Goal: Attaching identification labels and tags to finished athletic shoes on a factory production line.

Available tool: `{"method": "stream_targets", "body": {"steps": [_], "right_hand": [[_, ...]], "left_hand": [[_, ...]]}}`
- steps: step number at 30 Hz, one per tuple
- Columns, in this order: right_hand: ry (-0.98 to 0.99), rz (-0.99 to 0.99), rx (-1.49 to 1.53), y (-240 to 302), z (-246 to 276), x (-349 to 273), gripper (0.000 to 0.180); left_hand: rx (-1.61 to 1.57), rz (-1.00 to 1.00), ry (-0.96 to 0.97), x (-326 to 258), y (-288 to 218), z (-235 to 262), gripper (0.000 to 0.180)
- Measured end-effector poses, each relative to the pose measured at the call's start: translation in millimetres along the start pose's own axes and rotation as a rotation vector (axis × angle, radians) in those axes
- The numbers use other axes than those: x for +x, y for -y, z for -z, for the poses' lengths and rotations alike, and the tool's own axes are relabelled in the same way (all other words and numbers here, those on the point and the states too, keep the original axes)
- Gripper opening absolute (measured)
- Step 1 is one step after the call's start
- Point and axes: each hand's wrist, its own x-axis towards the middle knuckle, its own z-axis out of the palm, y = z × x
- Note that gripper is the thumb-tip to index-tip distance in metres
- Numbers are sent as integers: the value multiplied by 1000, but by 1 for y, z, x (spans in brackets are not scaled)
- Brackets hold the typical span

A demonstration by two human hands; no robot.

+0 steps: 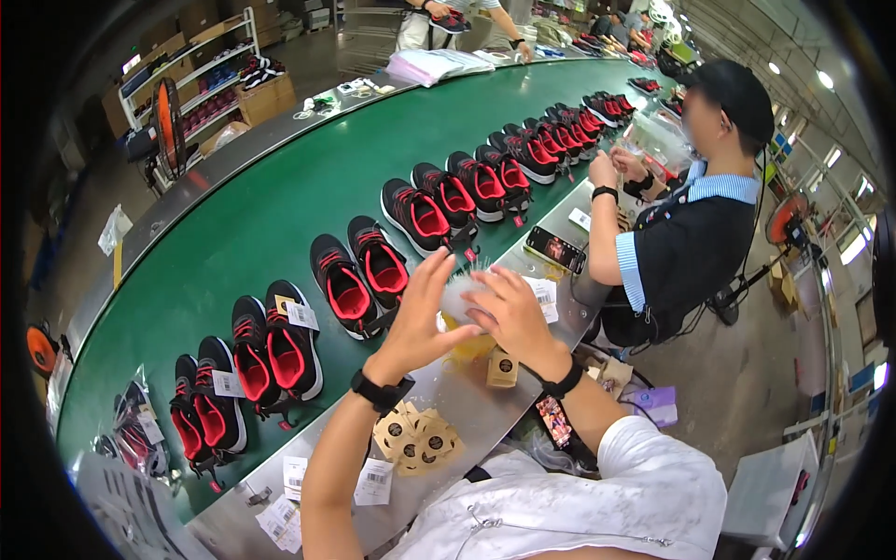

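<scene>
A whitish, translucent bundle of fine plastic bristles (455,301), like tag fasteners, is between my hands over the table's edge strip. My left hand (417,315) is open beside it, its fingers stretched up and the thumb out. The fingers of my right hand (511,313) curve against the bundle's right side; their grip is partly hidden. Below lie yellow strands (469,351) and a stack of kraft-brown tags (502,368). More brown tags (417,439) spread out near my left wrist, with white barcode labels (374,482) alongside.
Black-and-red sneakers (415,215) line the green belt (224,252) in pairs, some with tags attached. A phone (556,248) lies on the metal edge (490,401). Close by on the right sits a co-worker (691,224). Another person (467,28) stands across the belt.
</scene>
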Motion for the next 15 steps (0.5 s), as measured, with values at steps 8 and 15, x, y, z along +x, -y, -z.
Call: {"method": "stream_targets", "body": {"steps": [8,15], "right_hand": [[-107,16,151,-10,-3,-5,18],[-184,-66,200,-22,8,-8,16]], "left_hand": [[-175,-27,144,22,-2,-26,109],[-329,82,89,24,0,-46,109]]}}
